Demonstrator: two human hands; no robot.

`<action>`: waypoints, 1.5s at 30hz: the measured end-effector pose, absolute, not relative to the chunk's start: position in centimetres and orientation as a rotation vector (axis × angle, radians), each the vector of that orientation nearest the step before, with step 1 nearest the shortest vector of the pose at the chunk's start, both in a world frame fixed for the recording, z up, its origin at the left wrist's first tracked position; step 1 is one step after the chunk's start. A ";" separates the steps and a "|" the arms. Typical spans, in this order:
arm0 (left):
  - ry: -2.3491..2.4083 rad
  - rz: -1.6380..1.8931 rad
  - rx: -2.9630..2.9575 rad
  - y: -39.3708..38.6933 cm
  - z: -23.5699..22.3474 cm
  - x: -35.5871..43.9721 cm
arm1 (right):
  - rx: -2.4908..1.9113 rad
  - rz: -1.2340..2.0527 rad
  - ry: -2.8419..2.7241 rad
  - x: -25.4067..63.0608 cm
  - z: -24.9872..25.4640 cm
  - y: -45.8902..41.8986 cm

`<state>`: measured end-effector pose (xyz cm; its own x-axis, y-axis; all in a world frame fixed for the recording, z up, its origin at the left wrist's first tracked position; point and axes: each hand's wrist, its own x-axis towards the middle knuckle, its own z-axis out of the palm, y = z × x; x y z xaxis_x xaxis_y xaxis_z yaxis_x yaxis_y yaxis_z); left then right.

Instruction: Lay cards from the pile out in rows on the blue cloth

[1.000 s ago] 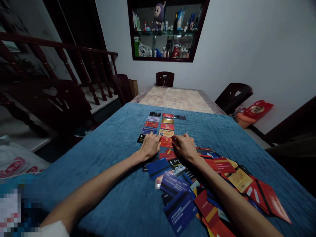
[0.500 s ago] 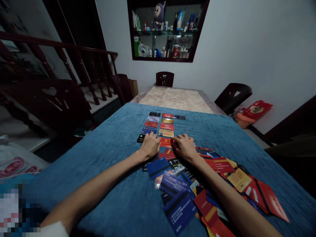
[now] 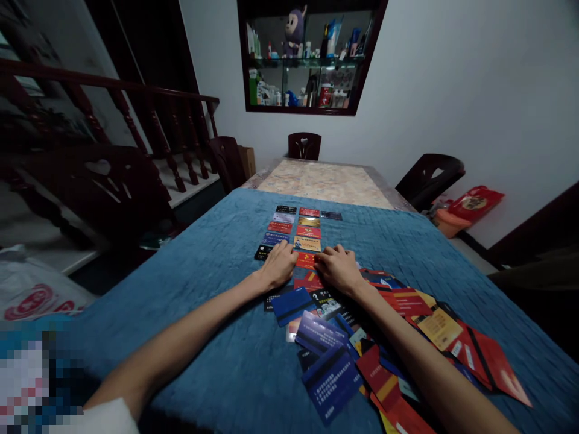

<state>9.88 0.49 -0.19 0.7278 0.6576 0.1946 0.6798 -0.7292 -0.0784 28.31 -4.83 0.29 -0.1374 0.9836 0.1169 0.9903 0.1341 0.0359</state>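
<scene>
Both my hands rest on a blue quilted cloth [image 3: 212, 283] that covers the near end of a table. My left hand [image 3: 279, 269] and my right hand [image 3: 338, 267] have their fingers curled down onto the two ends of a red card [image 3: 306, 260]. That card lies at the near end of two neat columns of plastic cards [image 3: 295, 229]. A loose heap of red, blue and gold cards [image 3: 362, 337] spreads under and around my right forearm.
Beyond the cloth the table's marbled top [image 3: 321, 181] is bare. Dark chairs stand at the far end [image 3: 304, 145], at the right [image 3: 429, 175] and at the left [image 3: 113, 187]. A wall cabinet [image 3: 312, 57] holds bottles. A stair railing [image 3: 136, 114] runs along the left.
My hands stay pressed at the ends of the red card. Only the camera view has shifted slightly.
</scene>
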 end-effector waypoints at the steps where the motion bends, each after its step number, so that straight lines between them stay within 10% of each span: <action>1: -1.070 -0.253 -2.799 0.5 -0.2 9.8 | -2.011 -0.178 -2.328 28.3 0.4 -4.9; 45: -0.248 -0.387 -3.150 -5.0 2.3 3.9 | -1.233 0.281 -2.766 27.0 2.7 -9.7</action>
<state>3.92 -4.99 2.25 0.9584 0.1591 0.2371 0.1490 -0.9870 0.0598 27.04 -9.69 2.70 -0.6672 0.7447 0.0167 0.7261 0.6553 -0.2082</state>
